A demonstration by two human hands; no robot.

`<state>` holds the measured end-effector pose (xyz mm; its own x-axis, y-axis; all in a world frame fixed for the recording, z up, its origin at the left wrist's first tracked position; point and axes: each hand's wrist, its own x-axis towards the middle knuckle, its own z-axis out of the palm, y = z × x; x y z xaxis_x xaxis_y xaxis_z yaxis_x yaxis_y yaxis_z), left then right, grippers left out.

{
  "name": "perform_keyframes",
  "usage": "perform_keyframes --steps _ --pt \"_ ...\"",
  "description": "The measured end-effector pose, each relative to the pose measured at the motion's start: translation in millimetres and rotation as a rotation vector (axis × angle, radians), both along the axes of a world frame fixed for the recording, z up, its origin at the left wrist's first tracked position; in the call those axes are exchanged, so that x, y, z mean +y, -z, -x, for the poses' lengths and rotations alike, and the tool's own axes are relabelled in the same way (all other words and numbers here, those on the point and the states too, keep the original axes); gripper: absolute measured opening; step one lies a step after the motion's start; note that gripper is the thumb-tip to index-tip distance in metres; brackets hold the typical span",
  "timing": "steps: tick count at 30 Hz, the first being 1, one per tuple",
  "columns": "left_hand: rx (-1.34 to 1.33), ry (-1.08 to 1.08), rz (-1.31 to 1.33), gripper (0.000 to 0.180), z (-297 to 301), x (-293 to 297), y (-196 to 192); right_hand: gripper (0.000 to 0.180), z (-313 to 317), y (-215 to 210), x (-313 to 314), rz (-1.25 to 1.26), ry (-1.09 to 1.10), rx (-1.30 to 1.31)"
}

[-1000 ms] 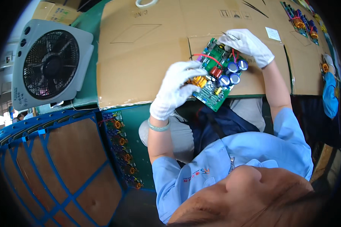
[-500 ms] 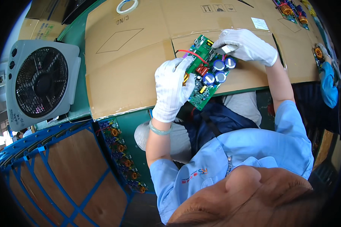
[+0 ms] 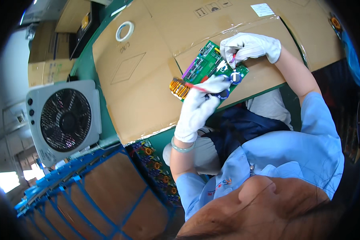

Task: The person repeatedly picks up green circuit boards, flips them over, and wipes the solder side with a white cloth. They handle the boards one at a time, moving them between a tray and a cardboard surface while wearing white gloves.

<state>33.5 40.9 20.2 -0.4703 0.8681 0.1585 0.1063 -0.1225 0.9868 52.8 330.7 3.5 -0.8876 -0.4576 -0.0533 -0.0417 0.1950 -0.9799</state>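
A green circuit board (image 3: 201, 64) lies tilted on the cardboard in front of me, with blue round capacitors (image 3: 235, 77) near its right end. At its left end sits a coil wound with copper wire (image 3: 180, 88). White cotton gloves cover both hands. My left hand (image 3: 202, 105) is closed over the board's near edge, fingers curled on the capacitors; a red wire (image 3: 193, 85) runs beneath the fingers. My right hand (image 3: 248, 49) pinches a short red and purple wire (image 3: 233, 58) above the board's far right side. Its other fingers are curled in, and the wire's end is hidden.
Flattened cardboard (image 3: 148, 100) covers the table. A roll of tape (image 3: 125, 31) lies at the far left. Beside the table stands a grey box fan (image 3: 64, 120). Below left are a blue metal rack (image 3: 128, 208) and several more boards with coils (image 3: 152, 160).
My left hand has shifted from the board's left side onto the capacitors, uncovering the copper coil. The board has turned slightly. My right hand stays at its far side. The whole view has swung.
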Motion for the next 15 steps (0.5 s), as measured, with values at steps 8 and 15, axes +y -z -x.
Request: perform_keyframes --steps 8,15 --pt "0.184 -0.500 -0.249 0.028 -1 -26 8 0.012 -5 8 8 0.155 0.046 -0.093" --pt "0.321 -0.655 -0.027 0.021 0 -39 18 0.011 -1 7 8 0.111 0.030 -0.064"
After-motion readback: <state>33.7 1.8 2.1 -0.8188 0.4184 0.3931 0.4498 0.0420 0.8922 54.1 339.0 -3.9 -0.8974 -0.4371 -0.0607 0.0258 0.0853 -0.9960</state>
